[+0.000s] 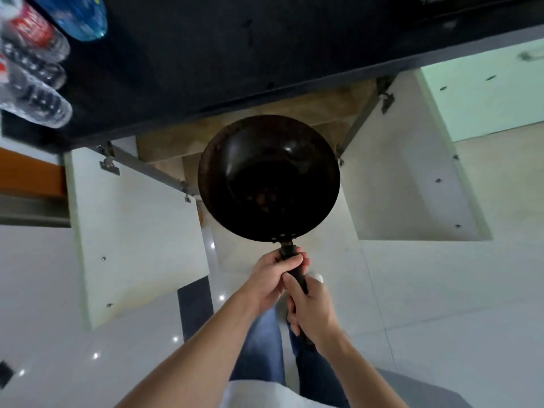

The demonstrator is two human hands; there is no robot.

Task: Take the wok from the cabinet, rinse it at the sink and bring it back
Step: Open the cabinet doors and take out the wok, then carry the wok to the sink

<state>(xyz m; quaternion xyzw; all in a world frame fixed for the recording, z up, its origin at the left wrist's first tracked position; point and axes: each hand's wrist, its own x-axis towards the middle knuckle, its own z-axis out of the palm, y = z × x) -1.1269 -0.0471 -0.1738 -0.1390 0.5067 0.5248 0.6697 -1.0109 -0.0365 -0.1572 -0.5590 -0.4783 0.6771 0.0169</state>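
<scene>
A black round wok (268, 178) with a dark straight handle hangs level in front of the open cabinet (229, 134) under the black counter. Both my hands hold its handle. My left hand (272, 275) grips the handle close to the bowl. My right hand (313, 312) grips it farther back, and the handle's end is hidden under that hand. The wok's inside is dark with a few brownish marks near the bottom. The cabinet's wooden floor shows behind the wok.
Two white cabinet doors stand swung open, one on the left (132, 231) and one on the right (412, 172). The black counter (206, 54) overhangs the cabinet, with several plastic bottles (38, 69) at its left end. Glossy white floor tiles (441, 290) lie below.
</scene>
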